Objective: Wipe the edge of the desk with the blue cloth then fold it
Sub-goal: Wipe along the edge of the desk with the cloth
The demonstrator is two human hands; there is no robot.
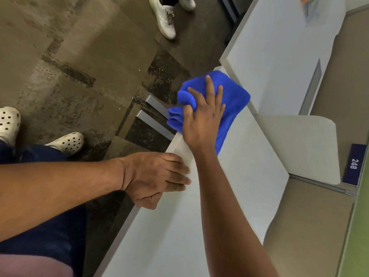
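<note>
A bunched blue cloth lies on the white desk, draped over its left edge near the gap to a second desk. My right hand presses flat on the cloth with fingers spread, and a fold of cloth is pinched between thumb and fingers. My left hand rests on the desk's edge nearer to me, fingers on top and thumb under the rim, holding nothing else.
A second white desk continues beyond the gap. A partition carries a dark label reading 248. Metal desk feet stick out over the carpet. Another person's white sneakers stand at the top; my own white clogs are at left.
</note>
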